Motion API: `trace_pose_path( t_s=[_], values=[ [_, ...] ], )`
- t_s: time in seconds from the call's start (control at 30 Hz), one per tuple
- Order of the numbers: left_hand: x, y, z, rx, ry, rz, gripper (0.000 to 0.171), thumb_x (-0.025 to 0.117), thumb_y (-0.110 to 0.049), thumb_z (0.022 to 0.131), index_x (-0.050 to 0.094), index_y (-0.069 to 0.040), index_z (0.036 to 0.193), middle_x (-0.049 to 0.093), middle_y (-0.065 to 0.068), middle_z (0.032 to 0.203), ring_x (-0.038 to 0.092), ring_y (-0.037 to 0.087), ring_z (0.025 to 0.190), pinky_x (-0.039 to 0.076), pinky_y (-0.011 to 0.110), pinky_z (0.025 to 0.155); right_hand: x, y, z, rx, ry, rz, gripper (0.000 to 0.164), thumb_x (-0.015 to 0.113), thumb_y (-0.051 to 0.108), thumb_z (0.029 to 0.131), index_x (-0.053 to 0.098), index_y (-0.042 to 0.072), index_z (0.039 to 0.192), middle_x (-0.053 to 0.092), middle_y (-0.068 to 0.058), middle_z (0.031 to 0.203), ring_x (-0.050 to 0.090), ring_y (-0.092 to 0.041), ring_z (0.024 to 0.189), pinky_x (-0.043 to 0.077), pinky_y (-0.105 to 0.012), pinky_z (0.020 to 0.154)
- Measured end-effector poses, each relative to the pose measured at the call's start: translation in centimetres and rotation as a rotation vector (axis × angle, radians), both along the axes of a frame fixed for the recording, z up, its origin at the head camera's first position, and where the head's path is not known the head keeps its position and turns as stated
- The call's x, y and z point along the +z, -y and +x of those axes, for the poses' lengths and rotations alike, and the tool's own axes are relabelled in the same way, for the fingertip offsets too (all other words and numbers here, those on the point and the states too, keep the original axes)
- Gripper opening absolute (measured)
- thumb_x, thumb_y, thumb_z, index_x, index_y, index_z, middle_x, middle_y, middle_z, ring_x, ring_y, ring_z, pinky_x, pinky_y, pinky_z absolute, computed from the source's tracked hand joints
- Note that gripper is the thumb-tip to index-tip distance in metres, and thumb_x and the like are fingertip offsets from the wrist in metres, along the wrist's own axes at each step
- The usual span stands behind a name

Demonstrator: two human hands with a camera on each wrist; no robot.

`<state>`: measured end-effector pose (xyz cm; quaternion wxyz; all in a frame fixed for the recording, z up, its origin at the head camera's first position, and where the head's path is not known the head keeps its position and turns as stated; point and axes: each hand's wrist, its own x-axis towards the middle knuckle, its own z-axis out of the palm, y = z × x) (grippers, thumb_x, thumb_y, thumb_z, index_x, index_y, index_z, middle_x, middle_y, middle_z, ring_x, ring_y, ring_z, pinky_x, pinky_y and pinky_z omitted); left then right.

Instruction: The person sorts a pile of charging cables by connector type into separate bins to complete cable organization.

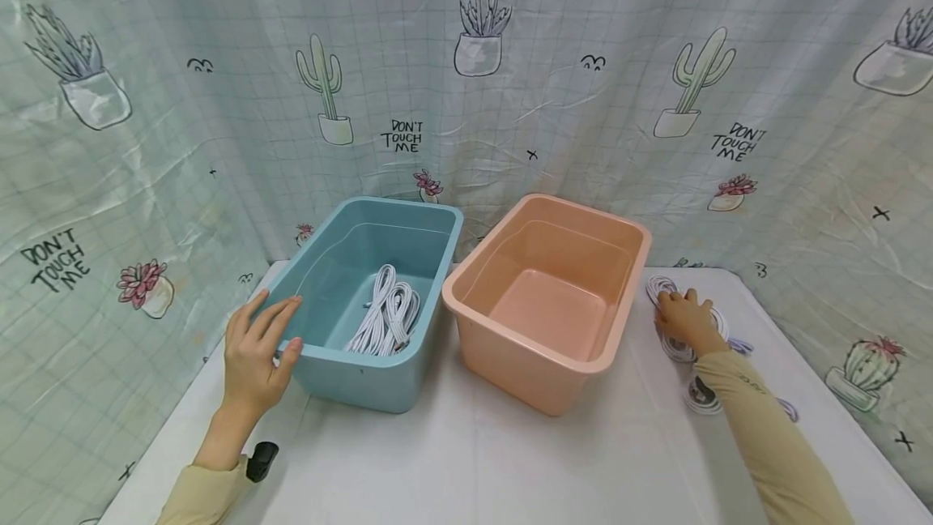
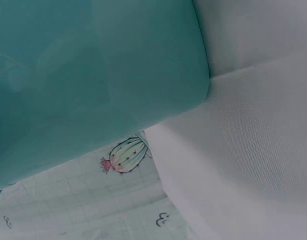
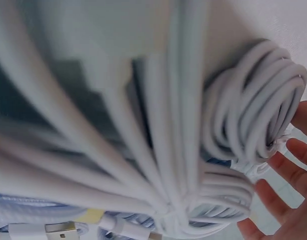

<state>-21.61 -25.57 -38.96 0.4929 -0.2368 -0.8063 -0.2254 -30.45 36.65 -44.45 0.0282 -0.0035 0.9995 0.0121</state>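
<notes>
My left hand [image 1: 255, 355] is at the near left corner of the blue bin [image 1: 408, 383], its fingers spread and loosely bent, holding nothing. Inside that bin lie bundled white cables [image 1: 382, 316]. On the far right, my right hand [image 1: 688, 321] reaches over coiled white charging cables [image 1: 717, 321]. The right wrist view shows its fingertips beside a thick white coil [image 3: 258, 100], spread rather than wrapped round it; exact contact is hard to tell. Nearer the camera, a blurred cable bundle [image 3: 158, 165] hides part of the pile. The left hand is out of the left wrist view.
An orange bin [image 1: 547, 310] with nothing visible inside stands between the blue bin and the cable pile. Another coil [image 1: 702, 399] and purplish cables [image 1: 787, 409] lie near the right forearm. A patterned curtain [image 1: 532, 104] rises behind the white table [image 1: 466, 468].
</notes>
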Motion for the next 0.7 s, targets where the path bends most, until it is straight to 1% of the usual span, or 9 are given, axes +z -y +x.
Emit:
trace_pose_path(
  t_s=[0.1,0.23,0.33,0.4,0.53,0.6,0.7],
  values=[
    [0.0,0.0,0.0,0.000,0.001,0.000,0.060,0.034,-0.051,0.089,0.062,-0.003,0.111,0.062,0.019,0.103,0.044,0.041,0.116,0.025,0.051,0.102,0.3,0.5,0.2,0.035,0.001,0.002,0.034,0.052,0.016,0.084,0.046,-0.007,0.109,0.052,-0.033,0.109,0.047,-0.051,0.092,0.027,-0.072,0.082],
    [0.0,0.0,0.1,0.006,0.010,-0.006,0.060,0.034,-0.051,0.089,0.062,-0.002,0.111,0.062,0.019,0.103,0.044,0.041,0.116,0.025,0.052,0.101,0.5,1.1,0.5,0.108,-0.009,-0.007,0.027,0.053,0.013,0.084,0.047,-0.003,0.104,0.055,-0.029,0.102,0.054,-0.047,0.084,0.030,-0.072,0.080],
    [0.0,0.0,0.1,0.008,0.015,-0.011,0.061,0.033,-0.051,0.089,0.061,-0.002,0.111,0.062,0.019,0.103,0.044,0.041,0.115,0.025,0.052,0.101,0.4,1.4,0.7,0.133,-0.013,-0.011,0.028,0.055,0.011,0.082,0.046,-0.002,0.105,0.054,-0.027,0.099,0.054,-0.045,0.083,0.030,-0.072,0.079],
    [0.0,0.0,0.1,0.008,0.013,-0.012,0.061,0.033,-0.051,0.089,0.062,-0.002,0.111,0.062,0.019,0.103,0.044,0.042,0.114,0.025,0.052,0.102,0.4,1.7,0.8,0.113,-0.001,-0.011,0.034,0.056,0.011,0.081,0.044,-0.004,0.110,0.052,-0.029,0.100,0.053,-0.046,0.086,0.030,-0.072,0.080],
    [0.0,0.1,0.0,0.008,0.003,-0.013,0.062,0.032,-0.052,0.089,0.062,-0.002,0.110,0.063,0.018,0.102,0.045,0.042,0.111,0.026,0.053,0.100,0.4,2.2,0.9,0.037,0.039,-0.014,0.048,0.054,0.016,0.081,0.039,-0.007,0.119,0.048,-0.034,0.098,0.051,-0.050,0.089,0.031,-0.071,0.081],
    [0.0,0.0,-0.1,0.007,-0.001,-0.014,0.062,0.032,-0.051,0.089,0.062,-0.002,0.110,0.063,0.018,0.102,0.046,0.043,0.109,0.026,0.053,0.099,0.4,2.3,1.0,0.013,0.058,-0.002,0.051,0.053,0.020,0.080,0.038,-0.008,0.121,0.047,-0.036,0.096,0.051,-0.051,0.088,0.033,-0.068,0.080],
    [0.0,0.0,-0.2,0.000,-0.004,-0.010,0.061,0.032,-0.051,0.089,0.063,-0.002,0.110,0.063,0.018,0.102,0.047,0.043,0.108,0.026,0.053,0.099,0.5,2.4,1.3,0.011,0.072,0.016,0.051,0.054,0.022,0.080,0.038,-0.007,0.120,0.051,-0.036,0.092,0.052,-0.049,0.083,0.035,-0.066,0.077]
  ],
)
